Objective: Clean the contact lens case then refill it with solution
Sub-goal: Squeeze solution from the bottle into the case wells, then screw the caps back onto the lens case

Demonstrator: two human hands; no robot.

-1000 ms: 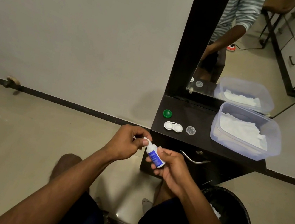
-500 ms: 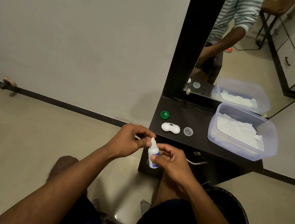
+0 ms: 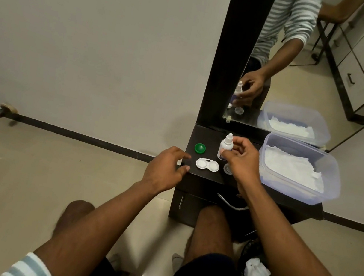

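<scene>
The right hand (image 3: 242, 163) pinches a small, light, likely slippery solution bottle (image 3: 225, 145) upright by its body, while the left hand (image 3: 166, 166), loosely open and empty, hovers just left of the rigid white contact lens case (image 3: 207, 165) on the surface (image 3: 210, 138).

Single head-worn wide-angle view, facing forward and steeply down. Close on the dark vanity top (image 3: 210, 138); forearms and knees fill the lower frame. The mirror (image 3: 311, 63) above reflects part of the same scene.
</scene>
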